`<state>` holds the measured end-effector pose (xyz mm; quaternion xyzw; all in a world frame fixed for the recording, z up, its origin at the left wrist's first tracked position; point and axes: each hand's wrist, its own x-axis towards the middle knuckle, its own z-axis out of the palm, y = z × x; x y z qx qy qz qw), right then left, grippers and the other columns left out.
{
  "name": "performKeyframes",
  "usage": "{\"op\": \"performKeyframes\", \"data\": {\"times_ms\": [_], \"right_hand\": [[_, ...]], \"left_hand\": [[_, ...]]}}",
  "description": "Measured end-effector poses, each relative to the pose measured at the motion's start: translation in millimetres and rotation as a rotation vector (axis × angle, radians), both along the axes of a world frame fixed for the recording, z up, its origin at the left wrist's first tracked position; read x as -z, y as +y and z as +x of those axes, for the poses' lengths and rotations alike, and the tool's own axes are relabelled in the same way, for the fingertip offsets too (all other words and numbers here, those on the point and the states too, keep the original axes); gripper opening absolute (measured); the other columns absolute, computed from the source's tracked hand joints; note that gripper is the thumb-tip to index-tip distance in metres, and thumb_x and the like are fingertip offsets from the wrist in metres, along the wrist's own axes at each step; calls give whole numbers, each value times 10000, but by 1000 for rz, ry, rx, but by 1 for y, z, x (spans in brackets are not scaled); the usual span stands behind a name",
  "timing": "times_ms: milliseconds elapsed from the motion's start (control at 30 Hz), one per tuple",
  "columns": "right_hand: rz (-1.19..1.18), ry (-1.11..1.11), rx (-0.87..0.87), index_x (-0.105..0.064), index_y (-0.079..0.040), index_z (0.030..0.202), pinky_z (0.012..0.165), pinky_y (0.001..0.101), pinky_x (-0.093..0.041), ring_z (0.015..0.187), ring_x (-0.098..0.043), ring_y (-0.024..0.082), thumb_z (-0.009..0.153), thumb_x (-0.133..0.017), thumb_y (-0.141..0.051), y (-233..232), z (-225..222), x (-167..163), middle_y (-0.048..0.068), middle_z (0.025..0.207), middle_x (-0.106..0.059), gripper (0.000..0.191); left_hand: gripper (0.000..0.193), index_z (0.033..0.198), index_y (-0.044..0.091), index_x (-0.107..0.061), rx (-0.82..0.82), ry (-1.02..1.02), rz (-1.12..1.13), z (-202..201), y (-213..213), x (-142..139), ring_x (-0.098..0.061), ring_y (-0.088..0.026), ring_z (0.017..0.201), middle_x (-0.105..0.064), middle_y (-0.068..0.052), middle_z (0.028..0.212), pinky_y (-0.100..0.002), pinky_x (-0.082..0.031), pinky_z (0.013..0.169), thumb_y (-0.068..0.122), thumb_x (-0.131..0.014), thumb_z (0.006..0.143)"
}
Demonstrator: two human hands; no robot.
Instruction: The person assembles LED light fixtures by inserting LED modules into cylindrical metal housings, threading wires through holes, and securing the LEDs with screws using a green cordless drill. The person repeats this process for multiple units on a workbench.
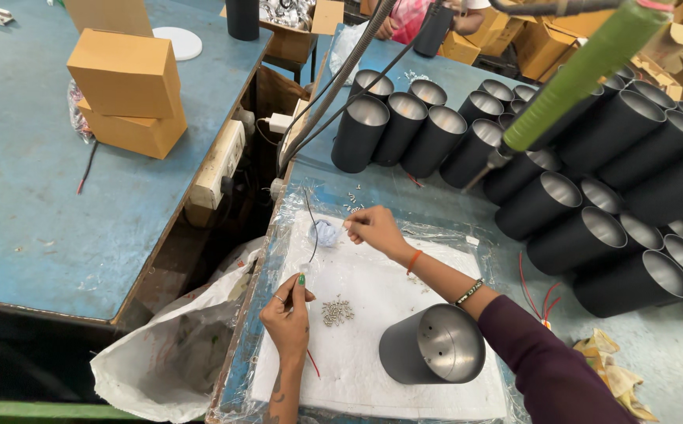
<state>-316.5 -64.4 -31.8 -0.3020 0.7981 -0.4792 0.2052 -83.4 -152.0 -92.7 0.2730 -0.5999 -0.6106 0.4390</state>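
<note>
My left hand (pixel 288 310) pinches the lower end of a thin dark wire (pixel 312 228) just left of a small pile of silver screws (pixel 337 312) on a white pad (pixel 373 369). A thin red wire (pixel 312 363) trails from under that hand. My right hand (pixel 374 228) reaches across to the pad's far left corner, fingertips pinched on something small beside a crumpled bluish-white wad (pixel 325 233). A black metal cylinder (pixel 433 344) with a shiny inside lies on its side on the pad, near my right forearm.
Many black cylinders (pixel 593 173) are stacked on their sides across the right of the blue table. A green-handled tool (pixel 585 67) hangs over them. Cardboard boxes (pixel 125 90) sit on the left table. A power strip (pixel 217 161) and a white sack (pixel 172 353) fill the gap.
</note>
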Motion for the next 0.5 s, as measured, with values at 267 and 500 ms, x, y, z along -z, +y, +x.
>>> {"op": "performKeyframes", "data": {"times_ms": [267, 500], "right_hand": [[-170, -244, 88, -770, 54, 983, 638, 269, -582, 652, -678, 122, 918, -729, -148, 23, 3, -50, 87, 787, -735, 216], [-286, -273, 61, -771, 21, 988, 664, 266, -569, 674, -662, 104, 914, -737, -182, 67, 55, -105, 55, 793, -727, 219]], "left_hand": [[200, 1105, -45, -768, 19, 78, 107, -3, -3, 11, -670, -96, 667, -721, -62, 718, -224, -527, 626, 71, -676, 971], [203, 1115, -32, -761, 47, 54, 57, 13, 1, -16, -667, -91, 673, -721, -59, 723, -221, -512, 610, 66, -662, 968]]}}
